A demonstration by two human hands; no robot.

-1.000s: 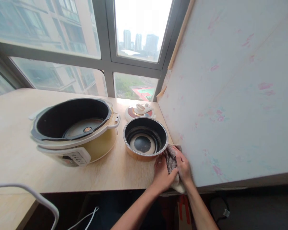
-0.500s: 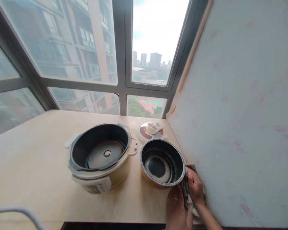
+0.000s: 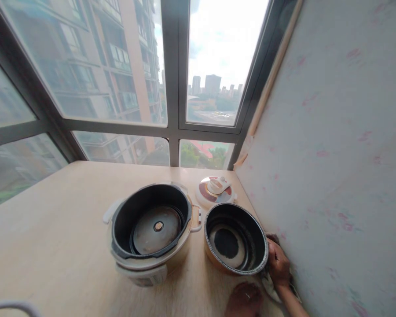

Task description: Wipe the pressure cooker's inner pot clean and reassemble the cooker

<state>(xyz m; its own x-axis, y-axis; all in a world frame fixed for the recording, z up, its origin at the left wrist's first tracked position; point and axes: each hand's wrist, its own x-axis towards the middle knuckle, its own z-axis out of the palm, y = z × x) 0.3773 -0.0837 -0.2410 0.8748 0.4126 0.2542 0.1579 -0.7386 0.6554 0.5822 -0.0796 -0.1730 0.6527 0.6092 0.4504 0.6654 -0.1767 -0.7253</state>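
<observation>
My right hand (image 3: pixel 279 264) is closed on a grey-brown cloth (image 3: pixel 271 284), pressed between the wall panel and the inner pot (image 3: pixel 236 240). That pot is dark inside with an orange-brown outer wall, and it stands on the wooden table (image 3: pixel 53 237). My left hand (image 3: pixel 244 300) sits low at the frame's bottom edge, blurred, just in front of the pot; its fingers cannot be made out. The open cooker body (image 3: pixel 152 231) stands left of the pot. The cooker's lid (image 3: pixel 215 190) lies behind the pot.
A pale wall panel (image 3: pixel 333 154) with pink marks rises close on the right. Large windows (image 3: pixel 119 79) run along the table's far side. A white curved bar (image 3: pixel 13 306) shows at the lower left corner.
The view has tilted upward, so the table and pots sit lower in frame. My left hand has dropped toward the bottom edge and come away from the cloth. My right hand stays on the cloth beside the pot.
</observation>
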